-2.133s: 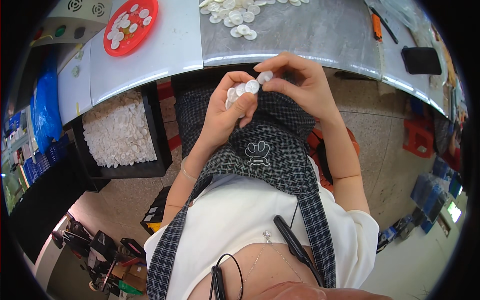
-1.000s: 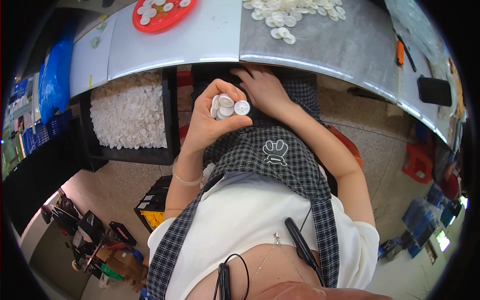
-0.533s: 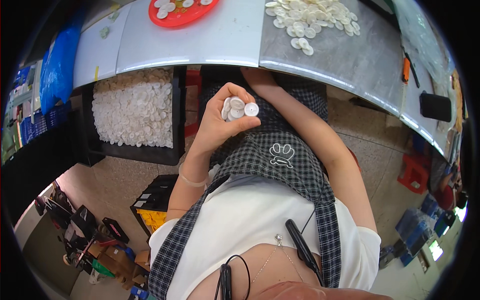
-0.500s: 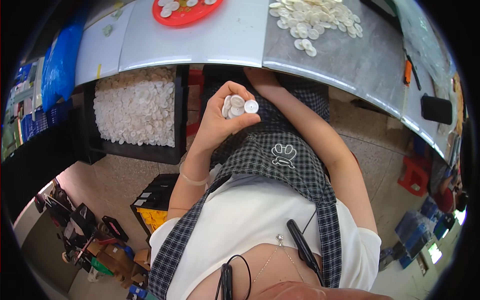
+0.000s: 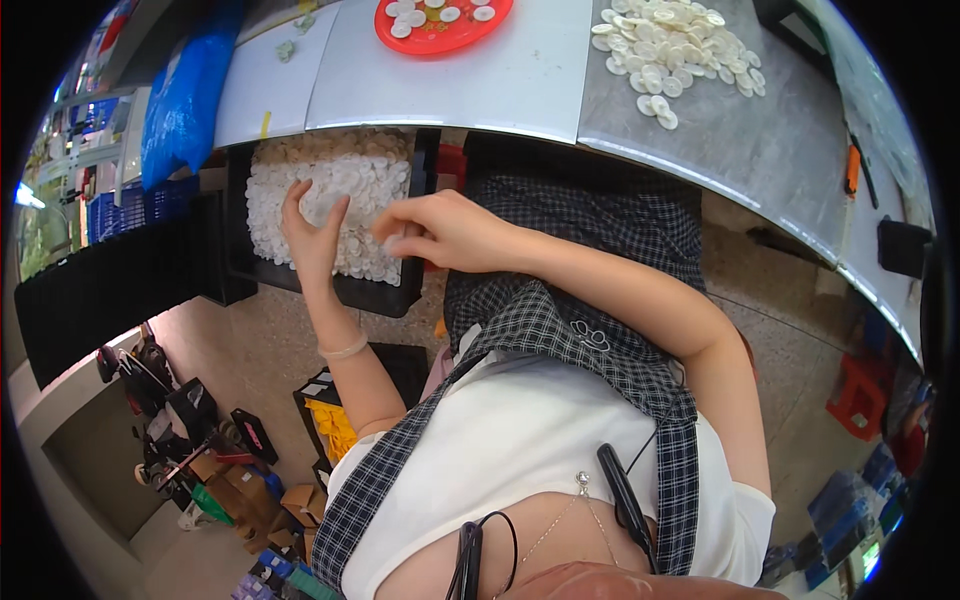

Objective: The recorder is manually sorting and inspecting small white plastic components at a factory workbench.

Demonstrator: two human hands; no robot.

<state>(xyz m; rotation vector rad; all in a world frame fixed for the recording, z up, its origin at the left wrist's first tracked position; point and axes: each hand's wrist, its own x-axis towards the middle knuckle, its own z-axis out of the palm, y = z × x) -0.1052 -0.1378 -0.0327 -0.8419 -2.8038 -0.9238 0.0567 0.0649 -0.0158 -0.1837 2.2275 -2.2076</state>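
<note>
My left hand (image 5: 314, 238) is over a black bin (image 5: 385, 299) heaped with small white round discs (image 5: 275, 205). Its thumb and fingers are spread apart in a curve, and I see nothing between them. Close beside it, at the bin's right side, my right hand (image 5: 455, 230) is closed in a pinch. Something small and white, likely one of the discs, shows between its thumb and curled fingers, a little blurred.
Beyond the bin, a table (image 5: 450, 95) carries a red plate (image 5: 445, 42) with a few discs. A pile of cream-white discs (image 5: 670, 45) lies further right. An orange-handled cutter (image 5: 853, 170) rests near the right edge. A blue plastic bag (image 5: 185, 110) hangs at the left.
My left hand has moved left over the bin and opened; the several discs it held are gone from it. My right hand has come out from under the table edge to the bin.
</note>
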